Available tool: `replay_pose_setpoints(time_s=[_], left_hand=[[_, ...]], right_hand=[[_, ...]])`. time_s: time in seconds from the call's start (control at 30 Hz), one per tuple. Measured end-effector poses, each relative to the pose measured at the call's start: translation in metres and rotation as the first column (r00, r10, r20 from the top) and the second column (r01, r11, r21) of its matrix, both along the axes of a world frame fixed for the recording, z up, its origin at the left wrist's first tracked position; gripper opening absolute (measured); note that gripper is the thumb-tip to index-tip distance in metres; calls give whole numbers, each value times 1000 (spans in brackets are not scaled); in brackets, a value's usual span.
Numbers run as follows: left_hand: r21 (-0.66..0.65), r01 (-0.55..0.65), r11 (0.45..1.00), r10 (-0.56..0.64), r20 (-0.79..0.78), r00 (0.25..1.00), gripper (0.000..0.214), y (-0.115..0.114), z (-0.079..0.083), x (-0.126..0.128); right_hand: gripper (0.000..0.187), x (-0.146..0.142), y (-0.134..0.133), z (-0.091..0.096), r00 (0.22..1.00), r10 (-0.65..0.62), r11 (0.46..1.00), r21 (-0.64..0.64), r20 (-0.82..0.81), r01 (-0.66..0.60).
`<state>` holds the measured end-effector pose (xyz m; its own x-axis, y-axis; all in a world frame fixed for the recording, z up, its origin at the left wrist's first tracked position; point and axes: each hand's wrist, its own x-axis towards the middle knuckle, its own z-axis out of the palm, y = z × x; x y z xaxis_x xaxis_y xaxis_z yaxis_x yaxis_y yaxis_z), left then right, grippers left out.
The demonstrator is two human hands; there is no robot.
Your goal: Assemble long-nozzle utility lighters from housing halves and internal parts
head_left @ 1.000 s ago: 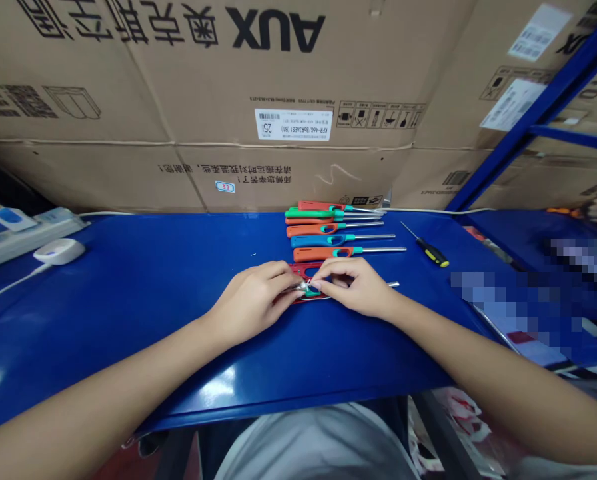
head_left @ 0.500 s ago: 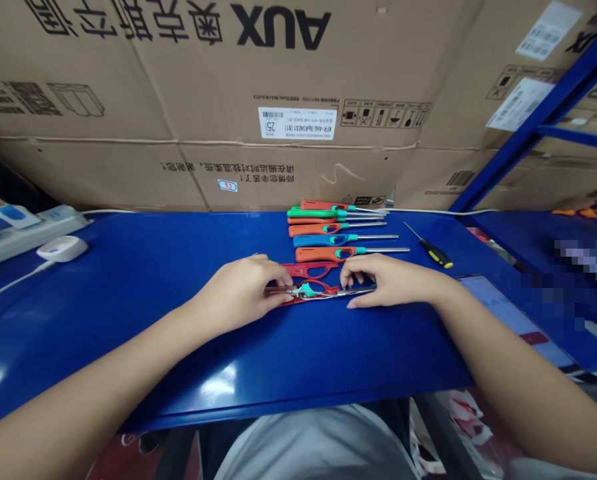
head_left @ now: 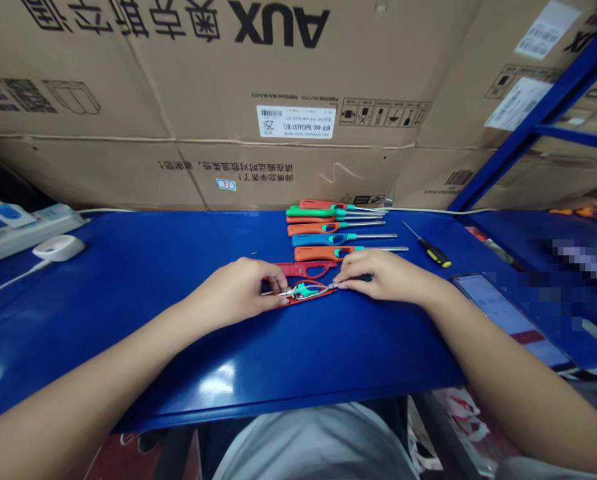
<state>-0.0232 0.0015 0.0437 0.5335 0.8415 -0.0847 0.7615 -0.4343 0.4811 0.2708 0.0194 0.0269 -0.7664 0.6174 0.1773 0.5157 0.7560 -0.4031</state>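
An opened red long-neck lighter lies on the blue table with its inner parts showing: a teal trigger, a thin wire and a clear tube. My left hand is closed round its handle end, thumb in front, fingers behind. At the other end, my right hand pinches a small silver metal tip where the wire and tube end. Something dark shows under the right palm, too hidden to name. Just behind lies the other red shell half, with its trigger loop.
Several assembled lighters in orange, blue and green lie in a stack behind the hands. A screwdriver and a phone are to the right. A white charger and power strip stand left. A cardboard box backs the table.
My right hand has shifted slightly left and its fingers have closed on the silver tip. The long metal piece seen under it before is now mostly hidden. My left hand keeps its hold.
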Motion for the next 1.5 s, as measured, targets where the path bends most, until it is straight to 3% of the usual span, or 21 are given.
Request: replay_pose_setpoints(time_s=[0.53, 0.9, 1.1, 1.27, 1.5], left_hand=[[-36, 11, 999, -14, -88, 996, 16, 7, 6, -9], [-43, 57, 997, -63, -154, 986, 12, 7, 8, -15], [19, 29, 999, -24, -244, 969, 13, 9, 10, -17], [40, 76, 996, -69, -148, 987, 29, 10, 8, -20], [-117, 132, 984, -136, -24, 990, 17, 12, 0, -20]], right_hand=[[19, -7, -10, -2, 989, 6, 987, 156, 150, -30], [21, -15, -14, -2, 980, -2, 981, 188, 200, -36], [22, -14, -14, -2, 980, -9, 985, 169, 201, -26], [22, -14, -13, 0, 980, -13, 988, 156, 199, -19], [22, -14, -14, -1, 982, 3, 991, 133, 189, -29]])
